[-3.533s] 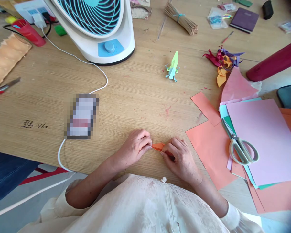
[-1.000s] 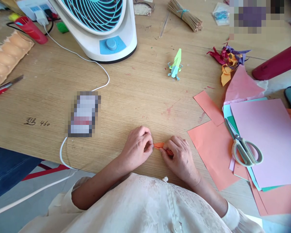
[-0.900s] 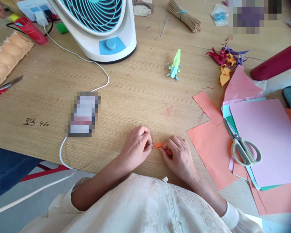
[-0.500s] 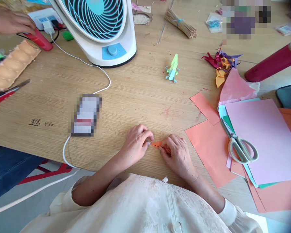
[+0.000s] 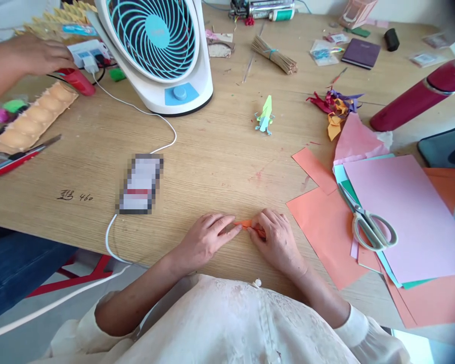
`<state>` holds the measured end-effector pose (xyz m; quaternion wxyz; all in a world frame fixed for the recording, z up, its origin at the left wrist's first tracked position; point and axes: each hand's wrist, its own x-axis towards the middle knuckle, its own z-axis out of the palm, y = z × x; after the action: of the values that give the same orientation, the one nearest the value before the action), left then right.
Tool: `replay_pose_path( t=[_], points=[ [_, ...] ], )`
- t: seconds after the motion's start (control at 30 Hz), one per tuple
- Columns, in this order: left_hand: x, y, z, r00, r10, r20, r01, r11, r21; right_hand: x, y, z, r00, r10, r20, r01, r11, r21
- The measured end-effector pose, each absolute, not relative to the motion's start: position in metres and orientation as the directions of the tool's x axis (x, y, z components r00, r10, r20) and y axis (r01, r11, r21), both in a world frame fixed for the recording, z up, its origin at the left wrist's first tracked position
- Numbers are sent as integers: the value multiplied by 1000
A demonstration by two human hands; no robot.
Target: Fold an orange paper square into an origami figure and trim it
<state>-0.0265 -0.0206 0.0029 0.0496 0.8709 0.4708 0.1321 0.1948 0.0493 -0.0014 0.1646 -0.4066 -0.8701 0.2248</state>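
Note:
A small piece of folded orange paper (image 5: 244, 223), narrow and pointed, lies between my hands near the table's front edge. My right hand (image 5: 276, 241) pinches its right end, and the curled fingers cover much of it. My left hand (image 5: 207, 240) has its thumb and forefinger on either side of the paper's left tip, with the fingers fairly straight. Right of my hands are a cut orange strip (image 5: 314, 169) and a larger orange sheet (image 5: 326, 227). Scissors (image 5: 371, 222) with pale handles lie over the coloured sheets. A folded green and blue paper figure (image 5: 265, 116) stands farther back.
A white fan (image 5: 180, 101) stands at the back left, and a phone (image 5: 140, 184) on a white cable lies before it. At right are a paper stack (image 5: 409, 217), folded paper figures (image 5: 339, 114) and a red flask (image 5: 409, 101). Another person's hand (image 5: 41, 54) holds a red object (image 5: 79, 82).
My left hand's fingers have straightened and slid along the paper's tip, while my right hand keeps its pinch. The view has tilted up, showing more of the table's back.

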Motion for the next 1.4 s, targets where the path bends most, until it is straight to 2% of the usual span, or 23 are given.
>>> replay_pose_path(
  t=[0.17,0.4,0.5,0.67,0.77,0.87,0.93,1.03,1.2,1.4],
  points=[
    [-23,-20,9,530,845,68,837,-534,118,195,49,-2,-616,779,114,631,575,-521],
    [-21,-23,11,493,870,36,865,-494,90,195,49,-1,-615,781,106,636,571,-519],
    [-20,-23,8,515,853,83,852,-520,59,195,49,0,-620,778,101,632,572,-523],
    [-14,-26,-9,637,716,287,744,-668,16,194,49,0,-614,781,111,631,570,-526],
    [-13,-29,-20,633,712,304,741,-671,28,195,50,0,-611,784,113,627,565,-537],
    [-12,-31,-23,628,712,315,743,-669,31,201,52,4,-630,771,92,569,540,-621],
    [-11,-32,-21,627,720,295,746,-665,36,207,55,8,-653,754,69,508,504,-698],
    [-9,-33,-14,618,753,224,767,-641,38,215,59,12,-682,730,52,465,487,-739],
    [0,-33,-11,576,812,96,811,-582,54,222,62,9,-712,699,66,427,506,-749],
    [5,-33,-10,548,835,47,833,-550,67,224,63,5,-729,680,81,412,530,-741]
  ],
)
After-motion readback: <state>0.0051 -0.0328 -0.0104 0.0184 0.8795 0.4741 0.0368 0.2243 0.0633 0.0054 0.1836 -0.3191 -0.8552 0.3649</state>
